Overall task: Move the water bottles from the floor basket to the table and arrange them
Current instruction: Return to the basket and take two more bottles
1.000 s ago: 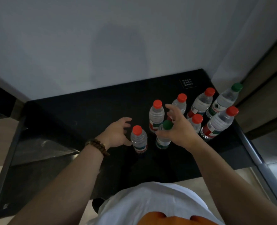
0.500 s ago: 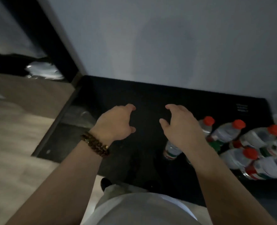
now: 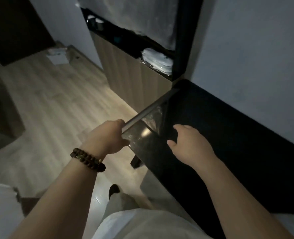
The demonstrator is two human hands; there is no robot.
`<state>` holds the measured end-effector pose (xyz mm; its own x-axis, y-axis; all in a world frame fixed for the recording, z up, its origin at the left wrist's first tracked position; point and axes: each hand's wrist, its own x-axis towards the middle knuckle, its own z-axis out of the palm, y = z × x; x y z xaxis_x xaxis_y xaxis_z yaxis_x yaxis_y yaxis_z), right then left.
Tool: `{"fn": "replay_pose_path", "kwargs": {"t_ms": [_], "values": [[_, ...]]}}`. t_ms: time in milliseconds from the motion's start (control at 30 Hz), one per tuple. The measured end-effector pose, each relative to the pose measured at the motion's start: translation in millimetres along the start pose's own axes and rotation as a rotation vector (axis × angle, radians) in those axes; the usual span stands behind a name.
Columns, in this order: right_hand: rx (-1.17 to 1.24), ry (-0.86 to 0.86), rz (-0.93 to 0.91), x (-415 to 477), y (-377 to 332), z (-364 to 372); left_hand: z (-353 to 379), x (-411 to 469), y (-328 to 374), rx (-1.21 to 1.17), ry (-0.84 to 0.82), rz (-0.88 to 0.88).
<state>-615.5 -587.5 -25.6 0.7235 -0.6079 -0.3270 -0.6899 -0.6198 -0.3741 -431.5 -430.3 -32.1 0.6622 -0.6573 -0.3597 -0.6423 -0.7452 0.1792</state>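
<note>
No water bottle and no floor basket are in view. The black table (image 3: 237, 128) runs along the wall on the right, with a metal rail on its left end. My left hand (image 3: 109, 138), with a bead bracelet on the wrist, hovers at the table's left front corner; its fingers are loosely curled and hold nothing. Over the table's left part, my right hand (image 3: 188, 145) is spread and relaxed, also holding nothing. The left fingertips are hidden behind the back of the hand.
A wood-fronted cabinet (image 3: 134, 78) with a dark shelf holding white wrapped items stands beyond the table's left end. Light wooden floor (image 3: 53, 107) stretches to the left. A dark piece of furniture (image 3: 3, 107) sits at the far left, and a white flat object (image 3: 58, 58) lies by the wall.
The view has swung left, so the bottles on the table have passed out of frame to the right. Both hands left the bottles and moved left along the table, holding nothing.
</note>
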Motion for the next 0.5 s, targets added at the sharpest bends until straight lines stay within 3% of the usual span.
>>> {"fn": "replay_pose_path", "kwargs": {"t_ms": [233,500], "values": [[-0.057,-0.084,-0.015,91,-153,47,-35,66,-151,-0.089,-0.032,-0.031],[-0.148,-0.077,-0.210,173,-326,87,-71,91,-298,-0.070,-0.066,-0.113]]}}
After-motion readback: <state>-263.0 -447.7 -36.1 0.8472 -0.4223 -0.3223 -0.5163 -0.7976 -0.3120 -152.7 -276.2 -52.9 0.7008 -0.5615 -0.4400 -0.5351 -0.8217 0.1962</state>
